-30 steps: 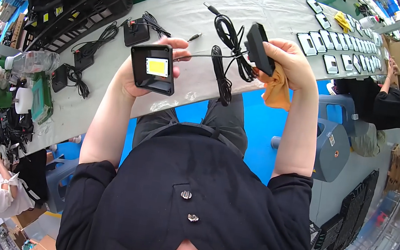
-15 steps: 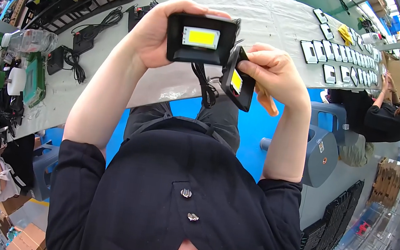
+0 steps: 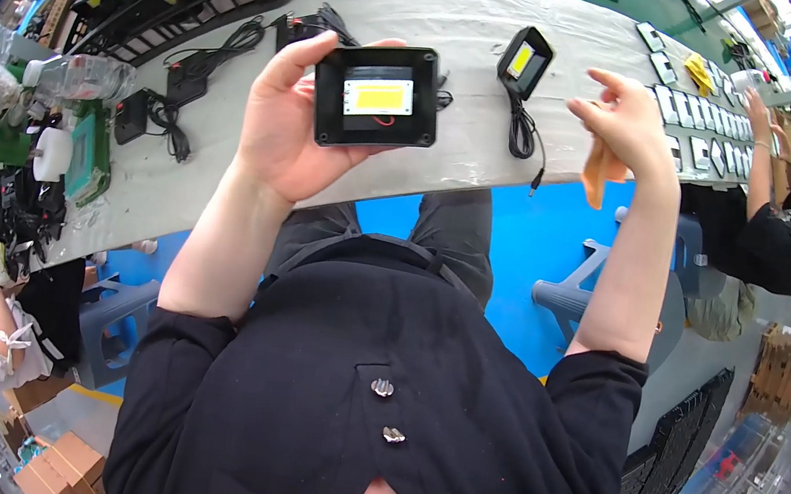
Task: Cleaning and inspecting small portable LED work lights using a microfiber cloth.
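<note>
My left hand (image 3: 284, 122) grips a square black LED lamp (image 3: 329, 118) by its left side, its yellow light panel facing up at me and a short red wire showing below the panel. On the table to the right lies a second, smaller-looking black LED lamp (image 3: 540, 74), with its coiled black cable (image 3: 521, 129) reaching to the near edge. My right hand (image 3: 627, 118) is apart from that lamp, to its right, thumb and forefinger close together. From its palm hangs an orange-brown cloth (image 3: 601, 174), held by the other fingers.
A black crate (image 3: 181, 14) full of lamps stands at the back left. Black adapters with cables (image 3: 138, 116) lie left, near a plastic bottle (image 3: 88, 79). Rows of white-faced panels (image 3: 688, 110) cover the table's right end, where a co-worker (image 3: 767, 231) sits. A grey stool (image 3: 569, 295) stands below.
My right hand has let go of the second lamp, now on the table with its cable, and moved right. The lamp in my left hand has turned, showing its whole open front.
</note>
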A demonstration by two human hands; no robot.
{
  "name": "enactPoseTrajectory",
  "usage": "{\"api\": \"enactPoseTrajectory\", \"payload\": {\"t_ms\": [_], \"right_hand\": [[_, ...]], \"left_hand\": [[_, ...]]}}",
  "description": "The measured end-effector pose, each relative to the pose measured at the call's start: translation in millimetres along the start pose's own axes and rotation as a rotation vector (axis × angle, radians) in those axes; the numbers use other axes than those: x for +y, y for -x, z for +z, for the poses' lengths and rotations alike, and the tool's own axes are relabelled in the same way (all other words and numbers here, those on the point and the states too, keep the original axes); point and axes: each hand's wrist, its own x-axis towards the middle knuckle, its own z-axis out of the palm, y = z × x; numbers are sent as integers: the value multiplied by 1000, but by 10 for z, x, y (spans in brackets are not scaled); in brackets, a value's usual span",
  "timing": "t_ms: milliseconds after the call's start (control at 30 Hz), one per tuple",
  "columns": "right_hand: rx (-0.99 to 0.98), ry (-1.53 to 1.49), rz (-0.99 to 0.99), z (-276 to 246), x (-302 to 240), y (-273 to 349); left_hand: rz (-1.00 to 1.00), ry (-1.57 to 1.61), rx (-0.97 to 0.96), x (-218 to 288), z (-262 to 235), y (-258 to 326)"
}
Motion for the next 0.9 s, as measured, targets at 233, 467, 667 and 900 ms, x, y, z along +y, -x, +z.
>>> {"api": "enactPoseTrajectory", "payload": {"t_ms": [233, 467, 667, 900], "right_hand": [[522, -693, -443, 149, -1154, 670], [777, -445, -738, 673, -1565, 727], [499, -687, -747, 562, -1633, 888], [581, -839, -531, 745, -1734, 851]], "left_hand": [[332, -220, -102, -311, 229, 75], [591, -440, -224, -520, 392, 166], [571, -504, -227, -424, 371, 235], [609, -654, -132, -419, 393, 260]]}}
